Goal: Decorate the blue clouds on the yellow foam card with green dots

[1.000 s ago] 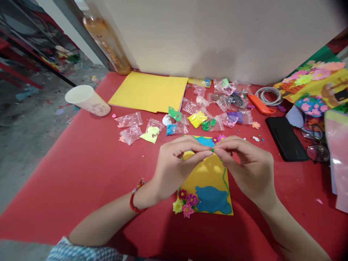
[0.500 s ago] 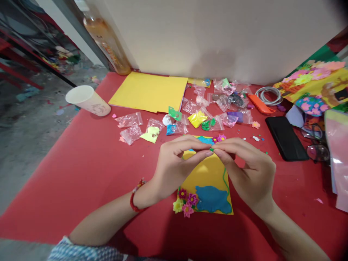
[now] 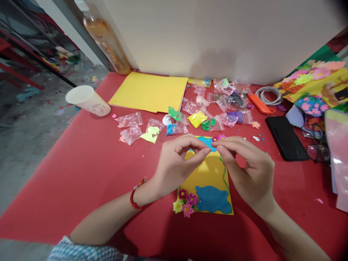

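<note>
Both hands hover over a yellow card (image 3: pixel 203 172) on the red table, fingertips pinched and nearly meeting. Thumb and index finger of my left hand (image 3: pixel 181 163) are closed together; whatever lies between them is too small to see. My right hand (image 3: pixel 248 174) is pinched the same way, and its fingertips hide what they hold. Blue clay patches lie at the card's top and bottom (image 3: pixel 213 199). Pink, magenta and yellow clay flowers (image 3: pixel 187 203) sit at its lower left corner. A thin green clay strand (image 3: pixel 224 177) runs down the right edge.
Behind the hands lie small bags of coloured clay (image 3: pixel 198 119) and yellow sheets (image 3: pixel 152 90). A paper cup (image 3: pixel 88 100) and a bottle (image 3: pixel 107 43) stand at the left. On the right are a phone (image 3: pixel 286 138), glasses (image 3: pixel 318 152), an orange tool (image 3: pixel 261 105) and a coiled cable (image 3: pixel 269 96).
My fingertips have moved slightly apart. The green bit of clay that showed between them is no longer visible there.
</note>
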{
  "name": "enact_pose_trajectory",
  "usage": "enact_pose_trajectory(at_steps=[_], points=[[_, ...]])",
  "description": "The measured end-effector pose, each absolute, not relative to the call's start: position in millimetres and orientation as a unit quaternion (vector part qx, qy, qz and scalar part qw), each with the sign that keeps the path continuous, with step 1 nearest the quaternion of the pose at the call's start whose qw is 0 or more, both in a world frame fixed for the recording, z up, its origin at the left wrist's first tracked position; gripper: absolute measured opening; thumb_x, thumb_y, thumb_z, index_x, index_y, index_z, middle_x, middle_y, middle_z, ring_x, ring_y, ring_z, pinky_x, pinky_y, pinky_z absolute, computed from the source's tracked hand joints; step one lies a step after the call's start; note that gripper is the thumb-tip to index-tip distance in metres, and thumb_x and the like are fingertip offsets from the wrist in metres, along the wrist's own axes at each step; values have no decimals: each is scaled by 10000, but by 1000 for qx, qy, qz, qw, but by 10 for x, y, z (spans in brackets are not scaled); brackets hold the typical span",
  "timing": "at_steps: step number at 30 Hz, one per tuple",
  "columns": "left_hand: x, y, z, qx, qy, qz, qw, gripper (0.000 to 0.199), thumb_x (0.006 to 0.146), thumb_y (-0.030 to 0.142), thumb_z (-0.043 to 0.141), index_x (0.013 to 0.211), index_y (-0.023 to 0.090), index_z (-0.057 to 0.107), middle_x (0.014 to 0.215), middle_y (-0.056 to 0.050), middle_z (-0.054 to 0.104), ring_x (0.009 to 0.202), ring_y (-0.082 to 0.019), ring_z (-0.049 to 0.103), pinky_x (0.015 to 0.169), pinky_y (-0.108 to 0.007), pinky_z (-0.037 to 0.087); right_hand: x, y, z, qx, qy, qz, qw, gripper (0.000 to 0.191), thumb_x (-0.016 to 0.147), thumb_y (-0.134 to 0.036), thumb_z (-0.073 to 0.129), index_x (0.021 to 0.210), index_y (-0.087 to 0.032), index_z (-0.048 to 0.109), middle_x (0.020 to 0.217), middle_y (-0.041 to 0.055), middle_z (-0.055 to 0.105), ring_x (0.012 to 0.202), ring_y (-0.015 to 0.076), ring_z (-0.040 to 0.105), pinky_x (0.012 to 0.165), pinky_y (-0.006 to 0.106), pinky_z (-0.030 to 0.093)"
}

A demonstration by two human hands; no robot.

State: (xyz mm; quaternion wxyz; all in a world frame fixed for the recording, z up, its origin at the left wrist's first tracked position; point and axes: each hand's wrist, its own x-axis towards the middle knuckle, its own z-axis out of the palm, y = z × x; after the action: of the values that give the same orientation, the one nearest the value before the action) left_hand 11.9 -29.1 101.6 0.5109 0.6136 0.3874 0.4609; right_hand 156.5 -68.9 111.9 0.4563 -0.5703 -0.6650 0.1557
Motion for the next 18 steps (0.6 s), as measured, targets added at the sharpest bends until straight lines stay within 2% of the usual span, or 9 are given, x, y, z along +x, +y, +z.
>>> enact_pose_trajectory(at_steps=[11, 18], points=[[92, -297, 994, 588, 373, 476, 537, 100, 724, 140, 692, 634, 178, 675, 606, 2, 623, 559, -89, 542, 511, -196, 444, 1574, -646, 1092, -579, -571, 314, 490, 46, 744, -209, 665, 723, -209, 706, 722, -7, 714, 571, 101, 604, 486, 212, 472], [80, -306, 990, 604, 381, 465, 523, 124, 739, 172, 688, 616, 177, 673, 589, 3, 599, 562, -97, 526, 518, -211, 425, 1574, -657, 1090, -576, -572, 302, 499, 60, 742, -206, 669, 695, -218, 703, 709, 0, 713, 613, 125, 626, 511, 231, 487]])
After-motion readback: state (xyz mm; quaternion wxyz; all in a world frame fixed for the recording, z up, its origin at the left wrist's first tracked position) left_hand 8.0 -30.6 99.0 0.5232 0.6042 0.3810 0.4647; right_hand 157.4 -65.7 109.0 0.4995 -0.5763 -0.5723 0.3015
